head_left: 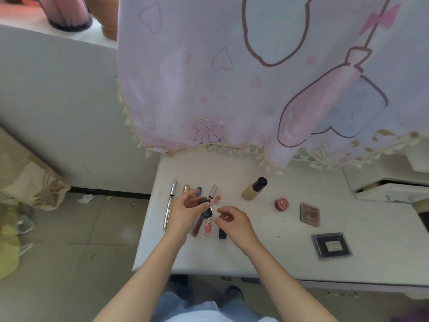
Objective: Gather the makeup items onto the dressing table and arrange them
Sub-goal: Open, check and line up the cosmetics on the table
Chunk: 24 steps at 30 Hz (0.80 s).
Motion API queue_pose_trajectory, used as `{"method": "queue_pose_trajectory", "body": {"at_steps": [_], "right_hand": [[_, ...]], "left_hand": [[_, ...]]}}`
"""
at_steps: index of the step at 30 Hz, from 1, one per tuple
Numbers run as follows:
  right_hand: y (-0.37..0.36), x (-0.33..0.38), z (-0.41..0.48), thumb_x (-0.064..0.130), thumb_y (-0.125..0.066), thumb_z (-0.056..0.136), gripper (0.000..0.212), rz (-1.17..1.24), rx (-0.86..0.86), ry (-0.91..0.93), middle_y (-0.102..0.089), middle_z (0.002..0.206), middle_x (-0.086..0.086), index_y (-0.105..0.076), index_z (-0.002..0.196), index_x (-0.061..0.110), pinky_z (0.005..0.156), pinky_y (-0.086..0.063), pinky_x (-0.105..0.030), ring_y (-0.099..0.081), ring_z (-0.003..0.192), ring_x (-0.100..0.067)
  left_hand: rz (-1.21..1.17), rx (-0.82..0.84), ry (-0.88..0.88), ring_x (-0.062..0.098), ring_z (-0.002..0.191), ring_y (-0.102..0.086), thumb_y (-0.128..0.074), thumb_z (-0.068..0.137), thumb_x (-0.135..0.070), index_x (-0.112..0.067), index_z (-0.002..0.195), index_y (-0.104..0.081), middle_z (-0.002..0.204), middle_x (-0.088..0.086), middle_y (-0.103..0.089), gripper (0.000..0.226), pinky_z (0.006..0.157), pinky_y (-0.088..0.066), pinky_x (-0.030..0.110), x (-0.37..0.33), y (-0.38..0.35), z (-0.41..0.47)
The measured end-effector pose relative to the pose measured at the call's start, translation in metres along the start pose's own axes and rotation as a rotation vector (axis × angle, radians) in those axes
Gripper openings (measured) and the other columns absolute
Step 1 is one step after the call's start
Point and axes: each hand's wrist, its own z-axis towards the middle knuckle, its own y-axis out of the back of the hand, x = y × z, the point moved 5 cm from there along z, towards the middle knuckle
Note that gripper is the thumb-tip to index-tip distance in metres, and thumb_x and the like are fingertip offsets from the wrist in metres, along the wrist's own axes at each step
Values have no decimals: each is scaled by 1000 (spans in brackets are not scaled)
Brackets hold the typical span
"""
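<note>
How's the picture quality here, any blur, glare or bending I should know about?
Head view: soft, even daylight, no harsh glare on the dressing table; wide-angle bending curves the table edge and walls; the window ledge top left is blown out pinkish; the curtain and the items under the left hand and right hand look slightly soft.

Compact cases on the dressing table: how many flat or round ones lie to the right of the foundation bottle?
3. A round red pot is nearest the foundation bottle, a brown rectangular compact lies right of it, and a black square palette sits nearest the table's front edge. None appears hidden.
</note>
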Motion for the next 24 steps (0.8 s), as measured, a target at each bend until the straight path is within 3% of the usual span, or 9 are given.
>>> {"method": "queue_pose_trajectory", "body": {"at_steps": [4, 8, 11, 14, 17, 20, 24], "right_hand": [[1, 5, -3, 17, -65, 81, 12, 94, 3, 42, -59, 87, 0, -61, 89, 25, 58, -42, -14, -51, 75, -10], [3, -2, 0, 15, -63, 83, 10, 74, -22, 43, -56, 78, 8, -57, 88, 21, 62, -39, -13, -49, 70, -5], [13, -18, 7, 10, -58, 85, 14, 68, -106, -22, -54, 80, 7, -49, 95, 16, 60, -39, -13, -52, 75, -9], [23, -33, 18, 16, -53, 89, 17, 42, -189, -63, -55, 84, -1, -40, 99, 15, 58, -38, -20, -52, 74, -14], [23, -39, 32, 19, -48, 93, 16, 23, -203, -72, -55, 89, -5, -34, 101, 15, 68, -39, -30, -53, 81, -22], [18, -39, 44, 21, -47, 93, 15, -35, -194, -64, -50, 81, 0, -40, 103, 13, 70, -38, -29, -52, 79, -23], [16, -40, 58, 18, -59, 87, 25, -7, -251, -43, -45, 70, 5, -56, 109, 9, 61, -36, -23, -45, 68, -14]], "left_hand": [[5, 98, -26, 11, 84, -63, -66, 77, 5, -7, 113, -57, 89, -2, -68, 39, 62, -50, 10, -4, -17, 0], [83, 152, -55, 12, 86, -59, -67, 77, 0, -14, 117, -57, 92, -11, -65, 43, 71, -50, 12, -5, -25, -2], [92, 98, -52, 11, 93, -57, -64, 83, -12, -14, 117, -56, 104, -4, -61, 35, 74, -45, 12, -4, -18, -2], [55, 8, -26, 15, 100, -56, -54, 90, -18, -11, 116, -57, 109, 3, -60, 27, 84, -43, 22, -3, -2, -1], [33, -55, -8, 14, 89, -57, -49, 93, -20, -9, 112, -57, 102, 2, -61, 24, 73, -45, 17, -1, 16, 0], [51, -100, -13, 14, 86, -56, -47, 93, -22, -12, 106, -59, 94, -1, -61, 20, 69, -43, 17, 2, 30, -2], [61, -157, -14, 9, 76, -54, -47, 93, -23, -14, 103, -60, 88, -3, -59, 19, 67, -42, 20, 7, 48, -5]]}}
